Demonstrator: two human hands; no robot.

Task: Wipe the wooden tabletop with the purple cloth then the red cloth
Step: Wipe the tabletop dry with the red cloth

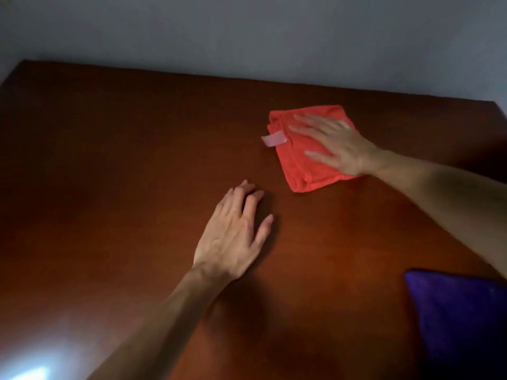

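The right hand (pixel 340 145) lay flat on the folded red cloth (pixel 300 163), its fingers (pixel 307 120) spread open and pressing it to the wooden bench (pixel 109 160). The left hand (pixel 233 234) rested palm-down on bare wood, fingers open, holding nothing. The purple cloth (pixel 461 319) sat well behind the right fingers, at the bench's near right edge.

Wooden tabletop (pixel 137 160) is looking dark reddish-brown, smooth, semi-gloss, throwing back a pale glare at near left. Red cloth (pixel 299 160) is showing soft, matt, fuzzy fabric, folded in layers, with a pale smooth tag (pixel 273 139) sticking out. Purple cloth (pixel 461 319) is reading as matt fabric; texture too blurred.
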